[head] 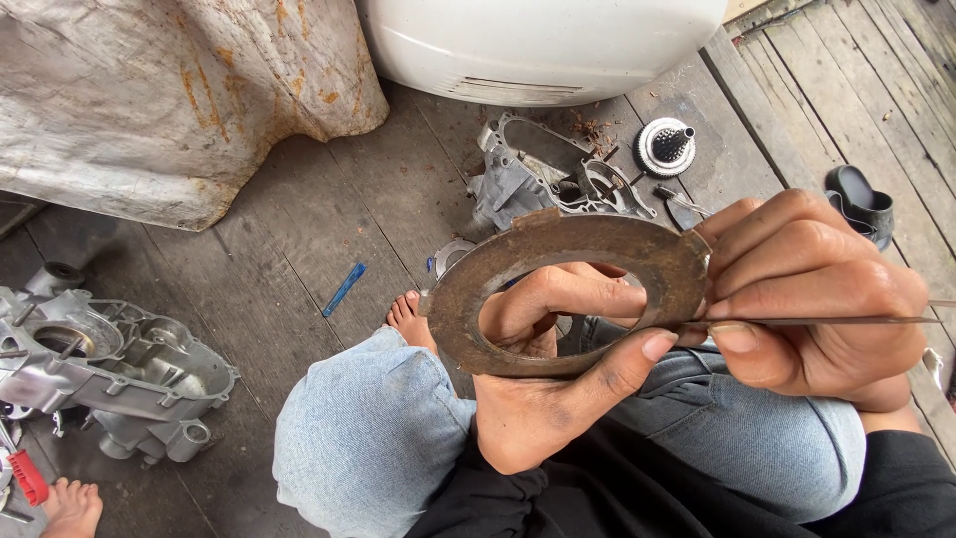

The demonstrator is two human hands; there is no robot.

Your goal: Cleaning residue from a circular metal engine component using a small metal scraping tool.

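My left hand (543,384) holds a flat, brown, worn ring-shaped disc (518,254) up in front of me, thumb on its near rim and fingers showing through the centre hole. My right hand (812,294) grips a thin metal rod or file (846,321) that lies level, its tip against the disc's right edge. Both hands are above my knees in blue jeans (368,438).
A grey engine casing (110,374) lies at the left, another casing (528,174) on the plank floor beyond the disc. A small round toothed part (665,146), a blue strip (344,289), a dark sandal (861,204), a white body panel (538,40) and rusty sheet (159,100) surround me.
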